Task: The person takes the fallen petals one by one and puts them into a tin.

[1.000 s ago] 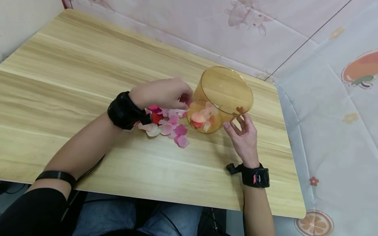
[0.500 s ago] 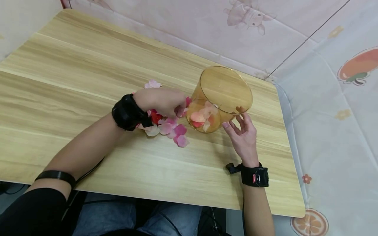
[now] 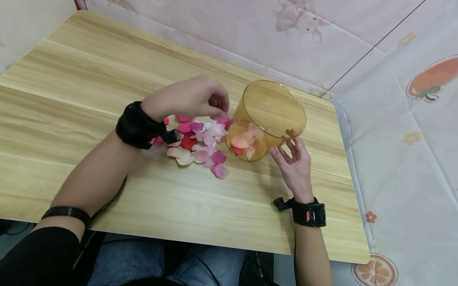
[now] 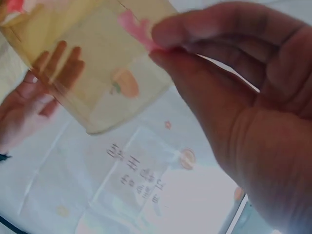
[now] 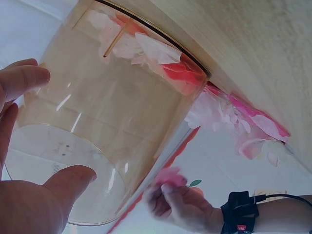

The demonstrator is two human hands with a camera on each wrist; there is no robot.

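At the left, the left hand (image 3: 189,99) is raised above the worktop (image 3: 89,79), with its fingers curled and a pink petal (image 4: 134,27) pinched between the thumb and fingertips; the pinch is seen close up in the left wrist view and again, from below, in the right wrist view (image 5: 168,178). A black band (image 3: 137,125) is worn on that wrist. Just below and to the right of this hand, a loose pile of petals (image 3: 200,145) in pink, red, white and peach is spread on the worktop, touching the foot of the jar. Further right, an amber, see-through jar (image 3: 268,119) is held tilted, with its open mouth turned up and away and its lower edge resting on the worktop; a few petals are seen lying inside it at the bottom. The pinched petal is held just beside the jar's left wall, near the rim. At the right, the jar is steadied by the right hand (image 3: 295,167), whose thumb and fingers are curved against its side wall, as is shown in the right wrist view (image 5: 29,195). A patterned cloth (image 3: 400,131) is seen beyond the worktop's right edge.
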